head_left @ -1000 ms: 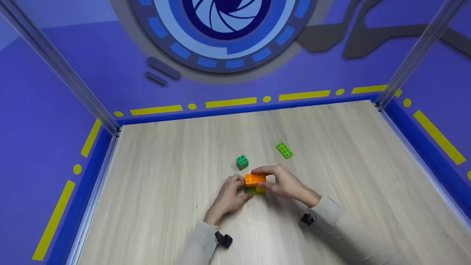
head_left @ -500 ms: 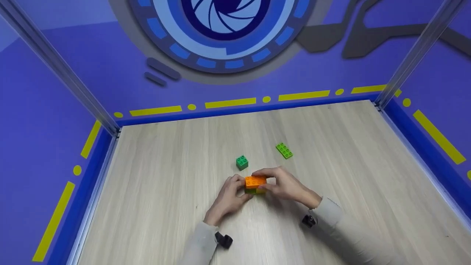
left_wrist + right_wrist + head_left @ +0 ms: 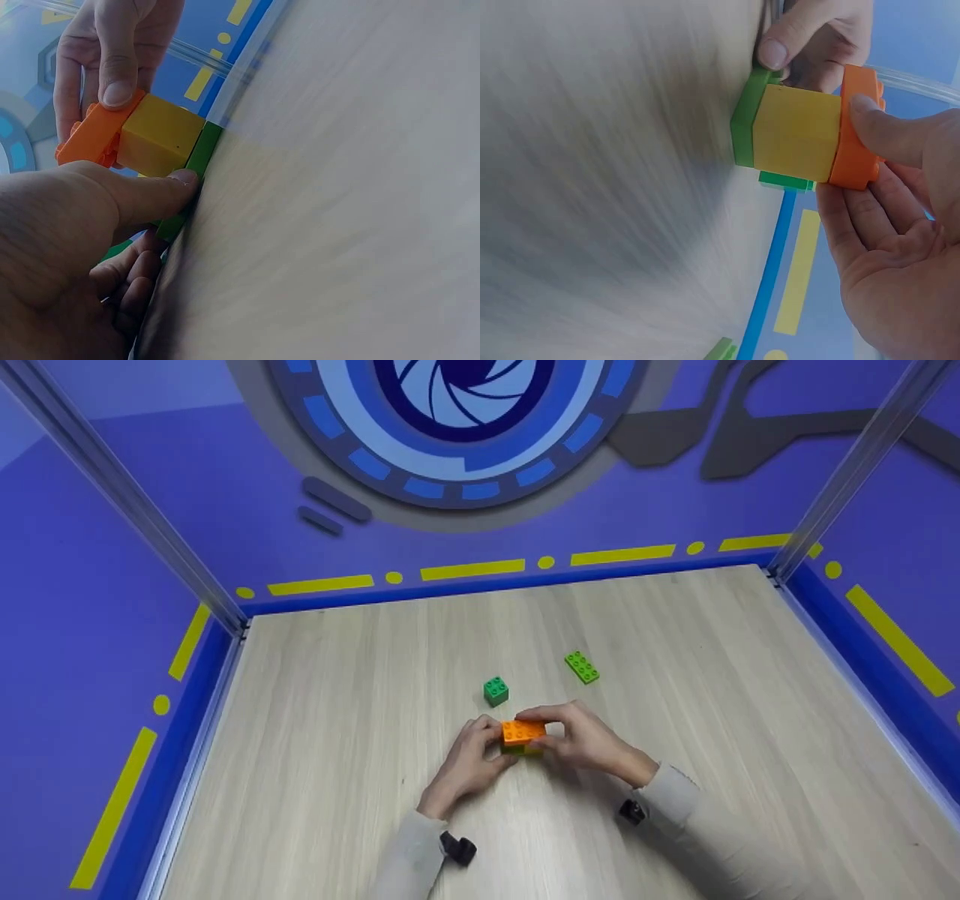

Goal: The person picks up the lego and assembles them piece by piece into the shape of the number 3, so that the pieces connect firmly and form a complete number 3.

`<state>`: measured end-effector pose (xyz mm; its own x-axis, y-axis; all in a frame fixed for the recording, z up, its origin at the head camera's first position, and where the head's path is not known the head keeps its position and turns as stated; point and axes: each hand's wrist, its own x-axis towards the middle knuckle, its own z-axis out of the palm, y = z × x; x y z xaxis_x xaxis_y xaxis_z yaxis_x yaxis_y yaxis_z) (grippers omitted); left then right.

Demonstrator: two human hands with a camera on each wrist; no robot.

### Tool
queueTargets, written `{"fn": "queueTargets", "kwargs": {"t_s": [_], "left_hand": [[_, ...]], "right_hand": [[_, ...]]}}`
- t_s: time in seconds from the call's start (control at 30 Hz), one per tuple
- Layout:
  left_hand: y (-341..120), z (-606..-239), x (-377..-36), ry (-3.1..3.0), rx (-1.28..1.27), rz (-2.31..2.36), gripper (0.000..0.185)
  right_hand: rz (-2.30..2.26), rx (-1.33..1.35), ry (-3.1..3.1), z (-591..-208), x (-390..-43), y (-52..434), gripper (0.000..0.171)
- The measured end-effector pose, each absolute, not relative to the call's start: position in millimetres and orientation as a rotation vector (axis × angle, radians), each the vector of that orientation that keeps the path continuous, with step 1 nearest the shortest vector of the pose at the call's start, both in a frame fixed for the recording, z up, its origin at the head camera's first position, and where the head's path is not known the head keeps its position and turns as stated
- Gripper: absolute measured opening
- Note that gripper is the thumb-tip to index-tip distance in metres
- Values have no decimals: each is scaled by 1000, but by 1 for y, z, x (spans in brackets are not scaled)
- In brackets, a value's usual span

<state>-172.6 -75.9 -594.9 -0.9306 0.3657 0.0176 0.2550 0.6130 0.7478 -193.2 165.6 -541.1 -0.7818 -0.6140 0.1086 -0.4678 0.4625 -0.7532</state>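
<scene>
An orange toy brick point(image 3: 523, 730) lies across the top of a yellow brick point(image 3: 796, 131). In the left wrist view the orange one looks slightly tilted against the yellow. Under the yellow brick is a flat green plate brick point(image 3: 748, 120), low at the table. My left hand point(image 3: 469, 761) holds the green plate's end between thumb and fingers. With thumb and fingers on opposite sides, my right hand point(image 3: 589, 739) pinches the orange brick. From the head view, the orange brick and right hand cover most of the yellow one.
Just beyond the stack stands a small dark green brick point(image 3: 496, 691). A flat lime-green plate brick point(image 3: 582, 667) lies farther back to the right. Blue panel walls point(image 3: 360, 547) border the wooden table point(image 3: 337, 697) at the back and sides.
The orange brick has come down slightly and towards me with my right hand, covering more of the yellow brick. My left hand keeps its hold on the green plate.
</scene>
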Motion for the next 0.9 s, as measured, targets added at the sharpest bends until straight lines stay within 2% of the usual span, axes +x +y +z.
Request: {"fn": "queueTargets", "kwargs": {"t_s": [0.9], "left_hand": [[-75, -593, -173, 2702, 517, 1193, 30]], "right_hand": [[-1279, -924, 2528, -548, -192, 168, 43]]}}
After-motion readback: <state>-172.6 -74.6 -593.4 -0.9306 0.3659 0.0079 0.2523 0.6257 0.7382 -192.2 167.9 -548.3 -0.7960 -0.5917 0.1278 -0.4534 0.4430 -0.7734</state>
